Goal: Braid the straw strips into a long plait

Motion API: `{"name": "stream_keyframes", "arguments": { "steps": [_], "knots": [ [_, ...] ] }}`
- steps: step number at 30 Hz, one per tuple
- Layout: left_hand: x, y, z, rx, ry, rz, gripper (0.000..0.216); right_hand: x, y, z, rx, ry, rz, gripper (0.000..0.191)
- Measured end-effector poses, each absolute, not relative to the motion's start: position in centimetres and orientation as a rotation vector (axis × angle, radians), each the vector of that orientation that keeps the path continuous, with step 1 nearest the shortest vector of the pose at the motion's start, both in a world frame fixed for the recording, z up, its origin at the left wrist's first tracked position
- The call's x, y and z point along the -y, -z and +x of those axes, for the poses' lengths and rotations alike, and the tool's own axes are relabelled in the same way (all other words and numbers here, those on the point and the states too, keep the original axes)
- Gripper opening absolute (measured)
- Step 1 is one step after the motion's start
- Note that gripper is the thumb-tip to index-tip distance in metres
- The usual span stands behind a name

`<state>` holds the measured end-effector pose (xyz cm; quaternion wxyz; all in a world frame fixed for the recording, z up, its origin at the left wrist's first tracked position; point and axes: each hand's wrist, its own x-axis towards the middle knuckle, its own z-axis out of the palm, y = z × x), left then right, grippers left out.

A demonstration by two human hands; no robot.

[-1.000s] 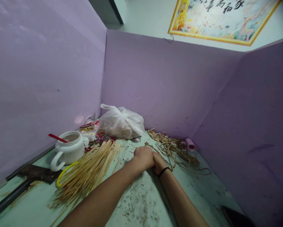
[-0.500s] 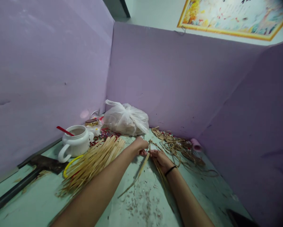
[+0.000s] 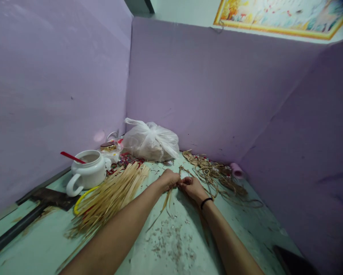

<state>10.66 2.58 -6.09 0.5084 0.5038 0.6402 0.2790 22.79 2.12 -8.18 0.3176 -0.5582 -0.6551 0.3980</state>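
Straw strips (image 3: 166, 201) are what we are working with our fingertips, their loose ends trailing below our left hand (image 3: 169, 179) toward the desk (image 3: 160, 263). To do this well, we would hold the left grip firm and low, close to where the fingers meet, so the strips lie flat and do not fan out or twist. With the right hand (image 3: 192, 187) we would make small, even movements right beside that hold, drawing each strand snug but not hard; dry fibre like this will probably split if bent sharply. The trailing ends are best left hanging toward us, free of our wrists.

Now, from left to right, where things lie. Well to the left of our grip, the bundle of straw (image 3: 114, 194) spreads across the desk, beyond our left forearm. Then comes the left hand, its fingers curled closed around the strips, which come out beneath it and slant down to the left. Touching it, the right hand's fingertips look pinched together at the same spot, seemingly on the strips too, though the exact hold is too small to make out. Just beyond the meeting fingers, a thin cord (image 3: 185, 169) runs away to the right; we cannot tell whether it joins the strips. Farther right, past the right hand, lie the tangled cords (image 3: 211, 172), with a pink roll (image 3: 236, 171) at their far side.
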Motion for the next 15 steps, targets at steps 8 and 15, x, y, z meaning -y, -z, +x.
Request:
{"name": "stream_keyframes", "arguments": {
  "steps": [8, 15],
  "knots": [
    [-3.0, 6.8, 11.2, -1.551, -0.767, 1.223, 0.007, -0.6, 5.0, 22.8, 1.888, -0.537, -1.795, 0.012],
    [-1.9, 5.4, 11.3, -1.575, -0.696, 1.135, 0.012, 0.1, 3.5, 22.6, 1.919, -0.533, -1.861, 0.013]
  ]
}}
